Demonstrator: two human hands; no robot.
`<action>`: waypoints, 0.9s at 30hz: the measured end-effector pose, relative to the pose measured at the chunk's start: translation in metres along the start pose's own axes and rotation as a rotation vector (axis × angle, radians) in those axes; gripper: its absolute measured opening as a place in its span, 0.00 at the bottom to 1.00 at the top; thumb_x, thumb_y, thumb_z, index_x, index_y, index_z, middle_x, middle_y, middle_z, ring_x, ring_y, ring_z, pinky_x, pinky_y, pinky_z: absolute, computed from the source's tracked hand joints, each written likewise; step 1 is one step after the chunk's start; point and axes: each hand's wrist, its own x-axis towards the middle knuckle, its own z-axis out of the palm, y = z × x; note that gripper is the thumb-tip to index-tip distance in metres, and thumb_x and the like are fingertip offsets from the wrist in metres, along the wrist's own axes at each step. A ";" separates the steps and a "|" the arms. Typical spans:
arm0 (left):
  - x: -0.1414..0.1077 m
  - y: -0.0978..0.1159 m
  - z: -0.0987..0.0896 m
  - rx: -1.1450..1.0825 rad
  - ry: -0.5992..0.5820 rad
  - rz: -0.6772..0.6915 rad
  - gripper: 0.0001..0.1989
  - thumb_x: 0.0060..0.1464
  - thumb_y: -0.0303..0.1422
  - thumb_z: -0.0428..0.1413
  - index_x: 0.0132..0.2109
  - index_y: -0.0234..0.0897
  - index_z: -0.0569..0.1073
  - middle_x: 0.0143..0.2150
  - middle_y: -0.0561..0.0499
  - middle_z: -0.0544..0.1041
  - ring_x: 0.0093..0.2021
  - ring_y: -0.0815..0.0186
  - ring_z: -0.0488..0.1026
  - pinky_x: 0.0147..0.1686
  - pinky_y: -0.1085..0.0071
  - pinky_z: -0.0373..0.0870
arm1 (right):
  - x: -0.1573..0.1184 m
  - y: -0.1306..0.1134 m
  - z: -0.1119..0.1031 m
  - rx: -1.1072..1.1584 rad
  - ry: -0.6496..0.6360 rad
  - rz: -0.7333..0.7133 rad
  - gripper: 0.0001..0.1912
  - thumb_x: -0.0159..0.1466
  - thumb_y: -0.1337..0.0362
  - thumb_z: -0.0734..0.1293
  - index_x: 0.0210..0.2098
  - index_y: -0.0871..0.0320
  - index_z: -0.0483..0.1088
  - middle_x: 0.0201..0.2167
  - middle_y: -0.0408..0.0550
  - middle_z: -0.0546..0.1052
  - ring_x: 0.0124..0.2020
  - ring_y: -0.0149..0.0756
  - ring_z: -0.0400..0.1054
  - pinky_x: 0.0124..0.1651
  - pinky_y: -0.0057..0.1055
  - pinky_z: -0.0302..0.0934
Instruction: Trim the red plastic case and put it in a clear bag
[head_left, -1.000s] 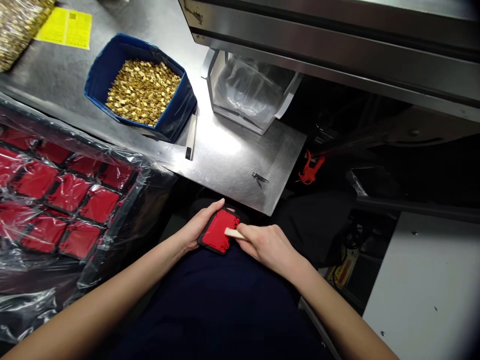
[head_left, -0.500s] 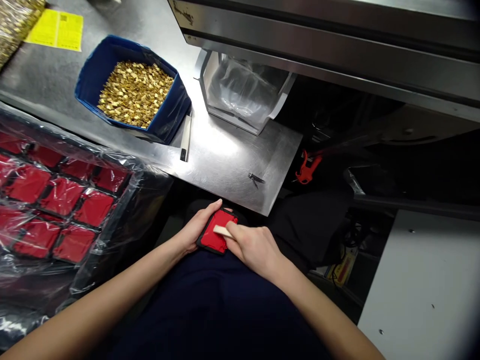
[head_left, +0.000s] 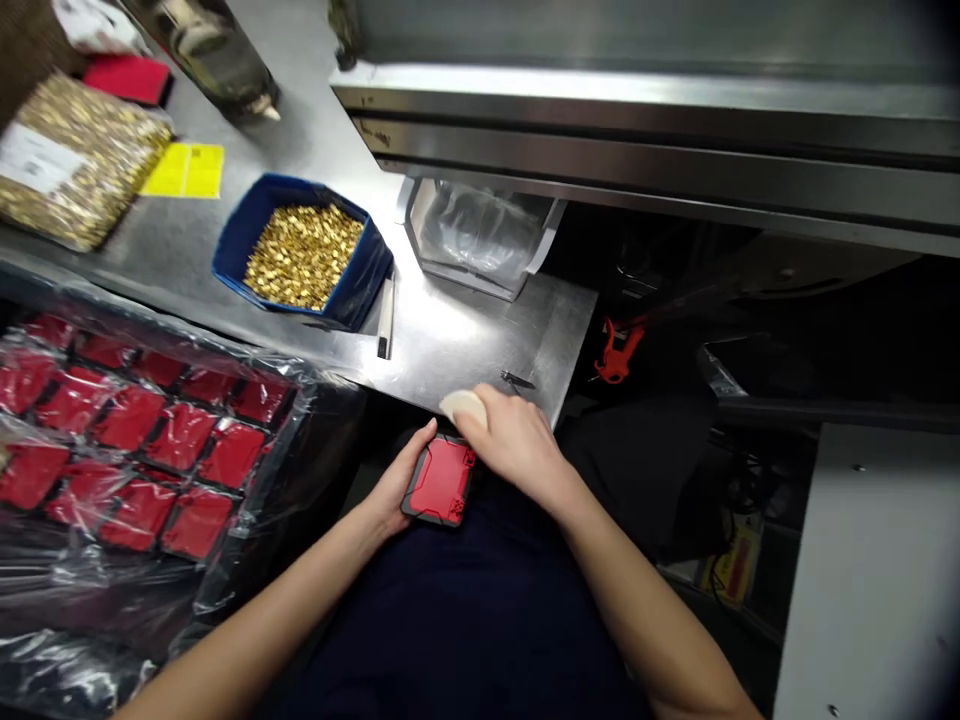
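Observation:
My left hand grips a red and black case by its left side, above my lap, with the red face up. Just above and to the right of it, my right hand is closed on a cream-coloured rounded piece, held off the case. Small metal clippers lie on the steel table beyond my right hand. A white-handled knife rests beside a blue bin of small gold parts.
At left, a plastic-lined box holds several red cases. A grey bin with clear plastic sits beneath a metal ledge. A bag of gold parts lies upper left; a red tool hangs right of the table.
My right hand has lifted the cream piece off the case's red face, up and away. The case is turned slightly in my left hand. The view has shifted, showing more of the table's far side.

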 end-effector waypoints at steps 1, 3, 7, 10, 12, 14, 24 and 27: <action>-0.002 0.000 0.000 -0.001 0.000 0.001 0.26 0.64 0.53 0.55 0.37 0.32 0.80 0.32 0.43 0.84 0.29 0.62 0.80 0.32 0.69 0.80 | 0.011 -0.004 -0.005 0.043 0.027 0.021 0.23 0.75 0.45 0.53 0.48 0.54 0.69 0.41 0.52 0.83 0.42 0.49 0.79 0.37 0.35 0.58; -0.006 0.001 -0.001 -0.037 -0.010 -0.011 0.27 0.64 0.52 0.55 0.45 0.30 0.81 0.40 0.39 0.86 0.35 0.57 0.83 0.39 0.64 0.81 | 0.026 -0.007 -0.015 0.091 0.103 0.050 0.27 0.73 0.41 0.55 0.53 0.57 0.68 0.47 0.56 0.82 0.48 0.52 0.77 0.41 0.37 0.62; -0.014 0.000 -0.006 -0.141 -0.067 -0.021 0.29 0.65 0.51 0.54 0.59 0.29 0.75 0.56 0.34 0.81 0.51 0.49 0.82 0.49 0.58 0.80 | 0.017 0.024 -0.036 -0.041 0.300 0.091 0.23 0.75 0.46 0.55 0.58 0.55 0.66 0.54 0.54 0.79 0.53 0.47 0.74 0.46 0.37 0.64; -0.019 -0.002 -0.013 -0.187 -0.149 -0.011 0.30 0.67 0.48 0.53 0.65 0.31 0.69 0.63 0.33 0.76 0.56 0.49 0.80 0.53 0.59 0.78 | 0.002 0.091 -0.054 -0.353 0.245 0.196 0.22 0.78 0.56 0.48 0.57 0.52 0.68 0.52 0.54 0.79 0.49 0.45 0.74 0.42 0.36 0.63; -0.021 -0.004 -0.016 -0.196 -0.201 0.000 0.30 0.67 0.46 0.53 0.68 0.31 0.65 0.65 0.32 0.75 0.58 0.49 0.78 0.55 0.59 0.76 | 0.002 0.143 -0.062 -0.448 0.216 0.245 0.22 0.76 0.63 0.50 0.60 0.59 0.68 0.53 0.64 0.77 0.53 0.52 0.71 0.45 0.40 0.62; -0.021 -0.005 -0.018 -0.181 -0.242 0.010 0.32 0.68 0.45 0.53 0.71 0.31 0.61 0.63 0.30 0.75 0.59 0.49 0.77 0.57 0.59 0.75 | 0.012 0.188 -0.065 -0.494 0.165 0.217 0.23 0.74 0.67 0.52 0.65 0.61 0.65 0.60 0.68 0.73 0.58 0.56 0.67 0.51 0.43 0.59; -0.033 -0.013 -0.010 -0.127 -0.208 0.109 0.37 0.66 0.51 0.54 0.73 0.36 0.57 0.59 0.32 0.79 0.58 0.51 0.78 0.59 0.60 0.72 | 0.037 0.246 -0.067 -0.605 0.000 -0.138 0.25 0.71 0.73 0.54 0.65 0.67 0.65 0.59 0.68 0.75 0.59 0.49 0.63 0.60 0.44 0.47; -0.041 -0.018 -0.011 -0.113 -0.177 0.179 0.35 0.65 0.50 0.56 0.71 0.40 0.61 0.59 0.35 0.79 0.58 0.51 0.78 0.58 0.59 0.73 | 0.005 0.226 -0.069 -0.625 -0.025 -0.234 0.26 0.70 0.71 0.59 0.66 0.63 0.65 0.55 0.65 0.77 0.54 0.51 0.66 0.56 0.43 0.50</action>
